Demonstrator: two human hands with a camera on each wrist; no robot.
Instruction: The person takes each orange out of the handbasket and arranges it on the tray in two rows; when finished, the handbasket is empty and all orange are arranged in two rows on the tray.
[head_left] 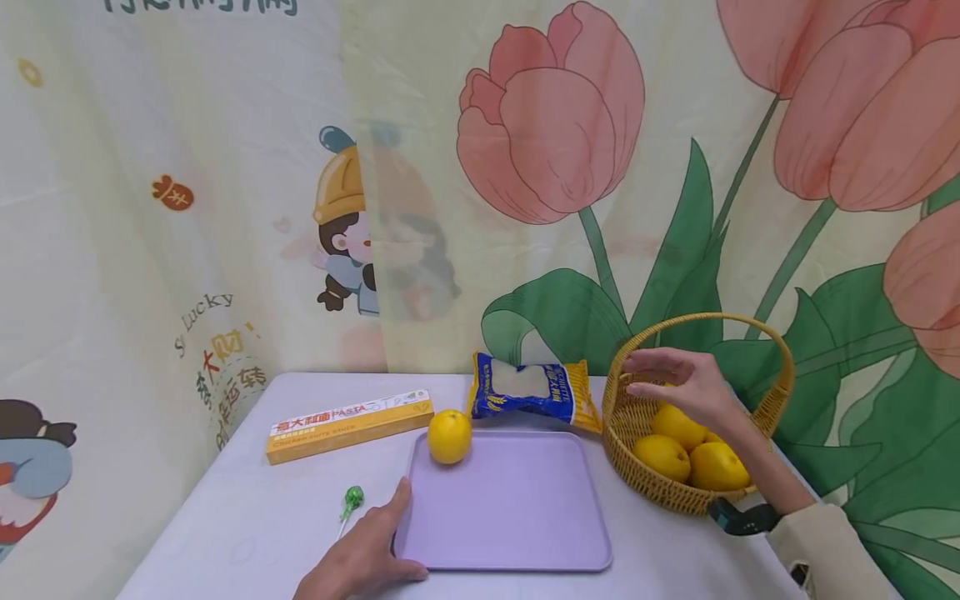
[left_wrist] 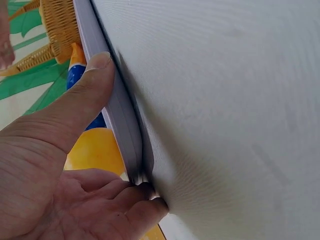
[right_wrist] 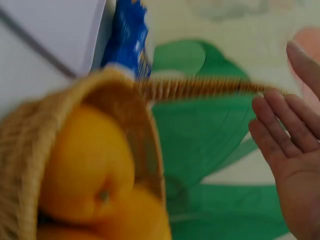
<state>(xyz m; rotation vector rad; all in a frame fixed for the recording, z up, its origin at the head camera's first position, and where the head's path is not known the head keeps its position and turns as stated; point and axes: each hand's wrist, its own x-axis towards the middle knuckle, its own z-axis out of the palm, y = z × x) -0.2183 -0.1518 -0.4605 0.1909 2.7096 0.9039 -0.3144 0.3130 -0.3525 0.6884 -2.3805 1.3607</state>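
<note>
A purple tray (head_left: 517, 508) lies on the table with one yellow-orange orange (head_left: 449, 437) at its far left corner. My left hand (head_left: 363, 546) holds the tray's near left corner; in the left wrist view the thumb (left_wrist: 92, 85) lies along one edge and the bent fingers touch the adjacent side. Above the wicker basket (head_left: 645, 479), at its handle's left side, my right hand (head_left: 686, 387) has its fingers extended and holds nothing. Several oranges (head_left: 718, 467) sit in the basket; the right wrist view shows one orange (right_wrist: 90, 165) close up, blurred.
Behind the tray lies a blue and yellow bag (head_left: 528, 392) next to the basket. A pasta box (head_left: 351, 425) is at the back left. One green-wrapped lollipop (head_left: 352, 498) lies left of the tray, near my left hand. A printed curtain (head_left: 420, 350) hangs behind the table.
</note>
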